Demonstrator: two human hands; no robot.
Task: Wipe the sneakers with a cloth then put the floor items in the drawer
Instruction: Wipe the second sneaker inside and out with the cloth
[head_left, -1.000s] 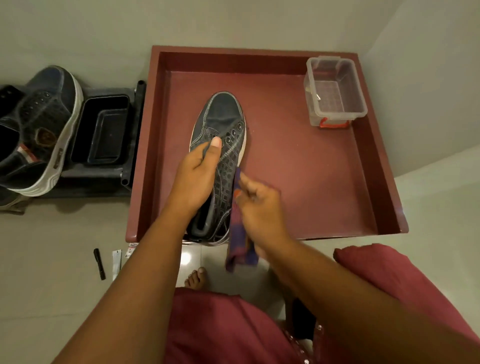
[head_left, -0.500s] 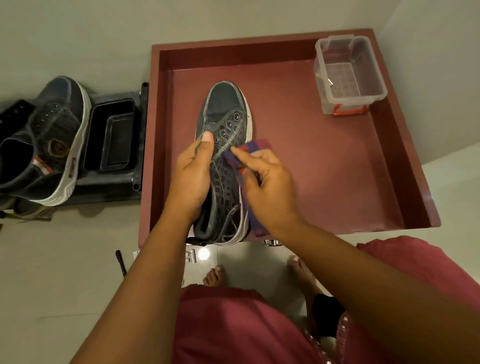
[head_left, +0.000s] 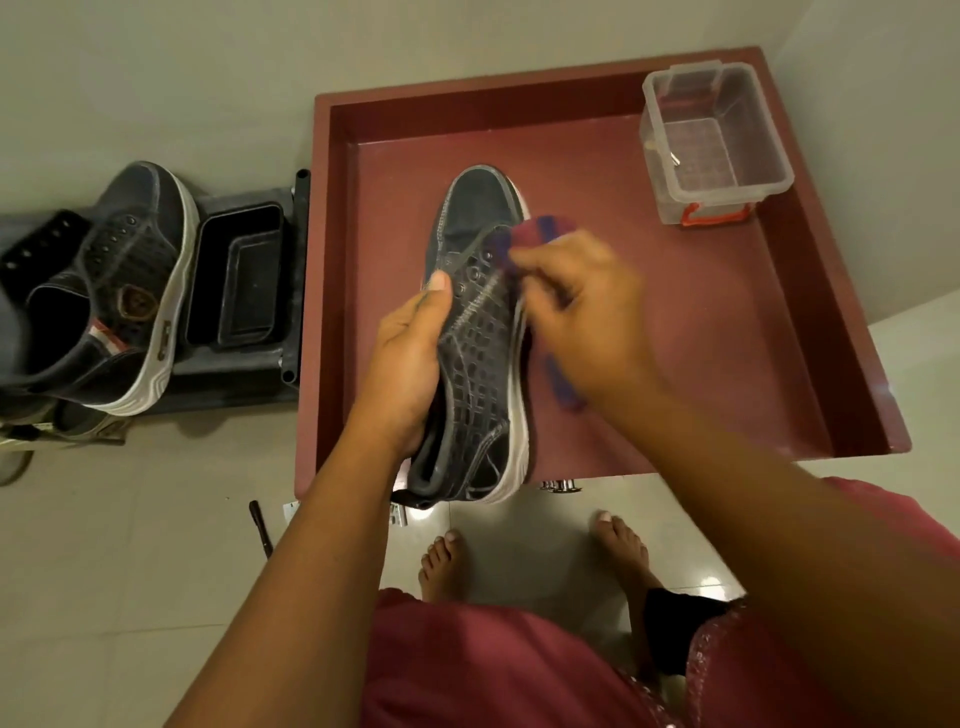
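Left hand (head_left: 410, 364) grips sneaker (head_left: 480, 332) at its collar over the drawer (head_left: 727, 322) — stiff sole, light, easy hold. Right hand (head_left: 582, 317) pinches soft, limp cloth (head_left: 530, 234) against the sneaker's laces.

My left hand (head_left: 410, 374): on the left side of the sneaker (head_left: 480, 332), fingers curled round its edge, thumb lying straight along the upper with the tip near the eyelets. My left forearm: bare, running from the lower left up to the sneaker's heel end.

My right hand (head_left: 582, 317): on the right side of the sneaker, blurred, fingers bent and pinching the cloth (head_left: 524, 236) against the upper near the toe. My right forearm: bare, crossing from the lower right. My bare feet (head_left: 447, 564): on the floor below the sneaker's heel.
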